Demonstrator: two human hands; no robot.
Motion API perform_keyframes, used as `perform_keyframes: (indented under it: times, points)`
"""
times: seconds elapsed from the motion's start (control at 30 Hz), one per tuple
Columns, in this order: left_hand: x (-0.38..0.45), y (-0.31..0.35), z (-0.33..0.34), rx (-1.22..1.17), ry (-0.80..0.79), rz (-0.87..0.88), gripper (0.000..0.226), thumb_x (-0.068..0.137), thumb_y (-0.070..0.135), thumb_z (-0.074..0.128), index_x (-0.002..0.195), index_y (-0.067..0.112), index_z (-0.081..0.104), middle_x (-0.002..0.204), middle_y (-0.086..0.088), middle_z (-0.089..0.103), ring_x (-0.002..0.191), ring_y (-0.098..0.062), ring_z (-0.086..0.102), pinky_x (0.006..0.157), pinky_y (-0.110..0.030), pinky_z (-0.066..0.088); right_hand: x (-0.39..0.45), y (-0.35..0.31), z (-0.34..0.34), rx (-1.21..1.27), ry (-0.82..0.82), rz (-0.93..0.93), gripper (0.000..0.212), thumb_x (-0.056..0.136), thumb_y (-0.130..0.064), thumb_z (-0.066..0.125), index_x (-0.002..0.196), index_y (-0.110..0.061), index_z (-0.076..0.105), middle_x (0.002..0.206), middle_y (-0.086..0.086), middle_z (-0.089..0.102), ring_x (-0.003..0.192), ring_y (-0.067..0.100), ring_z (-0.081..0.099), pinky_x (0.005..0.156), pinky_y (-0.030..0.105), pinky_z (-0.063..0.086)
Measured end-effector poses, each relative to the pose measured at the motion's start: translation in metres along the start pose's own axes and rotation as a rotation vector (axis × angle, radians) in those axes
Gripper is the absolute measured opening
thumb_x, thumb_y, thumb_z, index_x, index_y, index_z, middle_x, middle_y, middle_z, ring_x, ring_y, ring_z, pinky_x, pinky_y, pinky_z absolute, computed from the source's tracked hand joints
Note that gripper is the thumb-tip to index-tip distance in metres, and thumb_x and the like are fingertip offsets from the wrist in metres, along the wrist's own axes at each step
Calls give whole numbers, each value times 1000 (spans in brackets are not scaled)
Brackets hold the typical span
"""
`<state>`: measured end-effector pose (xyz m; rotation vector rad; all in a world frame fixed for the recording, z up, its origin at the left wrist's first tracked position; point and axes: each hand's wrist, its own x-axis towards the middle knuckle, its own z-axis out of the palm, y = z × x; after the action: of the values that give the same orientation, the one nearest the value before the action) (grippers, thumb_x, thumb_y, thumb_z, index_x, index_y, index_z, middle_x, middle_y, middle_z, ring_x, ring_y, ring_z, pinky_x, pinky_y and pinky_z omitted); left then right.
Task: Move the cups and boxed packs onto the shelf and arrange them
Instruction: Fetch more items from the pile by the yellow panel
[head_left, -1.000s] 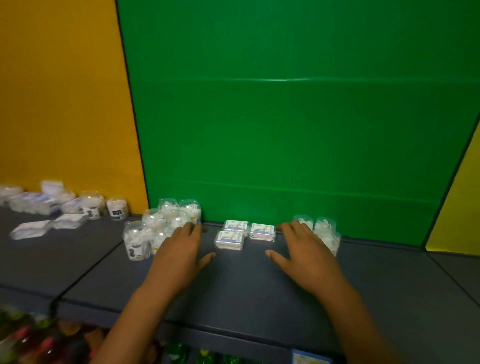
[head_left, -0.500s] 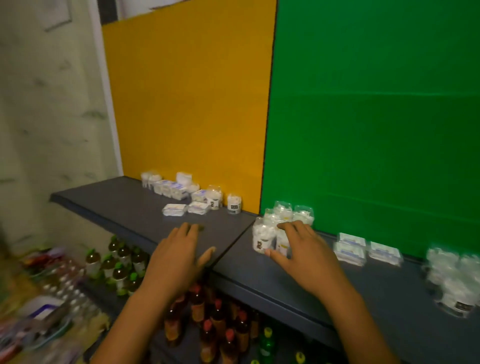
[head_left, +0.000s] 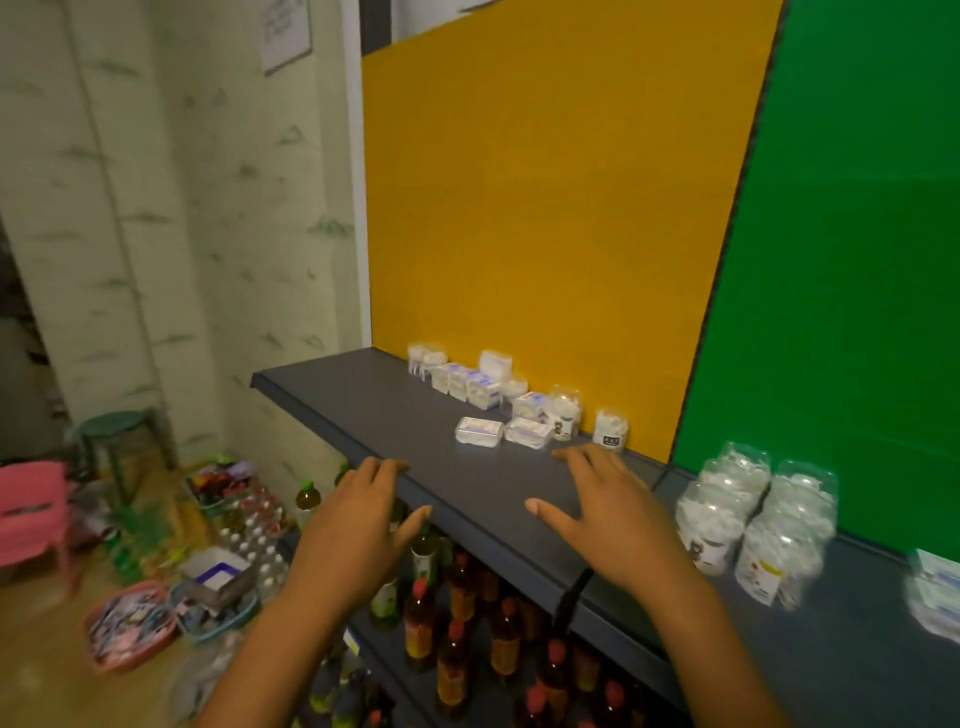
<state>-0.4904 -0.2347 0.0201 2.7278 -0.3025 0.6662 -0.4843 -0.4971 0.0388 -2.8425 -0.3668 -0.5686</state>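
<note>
On the dark grey shelf (head_left: 363, 400), white boxed packs (head_left: 480, 432) and clear cups (head_left: 611, 429) sit along the yellow back panel. A cluster of clear plastic cups (head_left: 753, 525) stands to the right, in front of the green panel, and a blurred boxed pack (head_left: 935, 592) shows at the right edge. My left hand (head_left: 353, 530) hovers open at the shelf's front edge, fingers spread, holding nothing. Over the shelf, my right hand (head_left: 602, 504) is flat and open, just short of the nearest packs and left of the cup cluster.
Bottles with red and green caps (head_left: 457, 623) fill the lower shelf under my hands. On the floor at left are baskets of goods (head_left: 130, 623), a pink chair (head_left: 31, 509) and a green stool (head_left: 114, 431). A white wall stands at the left.
The view has swung left along the shelf. Both hands moved left with it, away from the cup cluster and the packs by the green panel, staying open and empty.
</note>
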Motion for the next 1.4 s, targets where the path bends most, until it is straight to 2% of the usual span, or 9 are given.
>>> perform_keyframes:
  times: [0.2,0.43,0.53,0.73,0.93,1.23,1.33,1.4]
  points:
    - [57,-33,21,12,-21,-21,56,90,57,47,136,26,39,133,4,46,119,-16,48,91,-31,48,67,14,33,24,24,24,68,88,-69,44,141,-26,36,140,-4,40,129,16,39,100,33,42]
    - [154,-48,42,-41,-15,49,54,92,51,50,137,25,38,136,3,44,123,-16,46,97,-31,44,146,38,62,25,84,83,65,87,-67,47,140,-29,38,140,-6,42,128,16,40,98,32,41]
    - [176,-52,70,-88,-64,66,54,91,50,52,137,26,39,136,4,44,123,-14,46,97,-30,44,169,50,77,19,68,126,66,87,-67,48,141,-31,37,142,-6,41,128,16,41,98,31,42]
    - [205,-66,125,-195,-176,97,53,90,48,55,136,27,40,134,6,44,121,-12,46,95,-29,45,189,63,106,13,-6,207,66,86,-65,52,141,-30,37,144,-4,42,129,17,41,102,34,42]
    - [238,-75,158,-281,-248,159,57,88,45,61,136,26,39,133,5,43,120,-11,46,94,-26,44,203,69,118,-18,-38,279,64,86,-62,56,139,-30,39,141,-5,44,127,15,42,102,32,42]
    - [285,-102,199,-357,-447,286,75,77,45,73,141,29,36,139,7,43,126,-9,40,105,-29,39,221,59,132,-29,-11,409,60,86,-59,59,136,-31,40,138,-7,44,122,12,45,95,28,44]
    - [294,-110,211,-404,-480,306,74,76,43,75,140,30,39,137,9,45,125,-8,41,103,-25,38,224,57,140,-37,9,431,58,87,-58,58,135,-31,40,136,-7,45,121,13,46,94,28,44]
    - [299,-113,217,-450,-484,314,68,76,41,76,136,30,44,132,11,49,118,-5,45,97,-19,37,224,56,145,-40,19,440,56,87,-58,58,134,-31,41,135,-7,45,119,12,46,92,27,44]
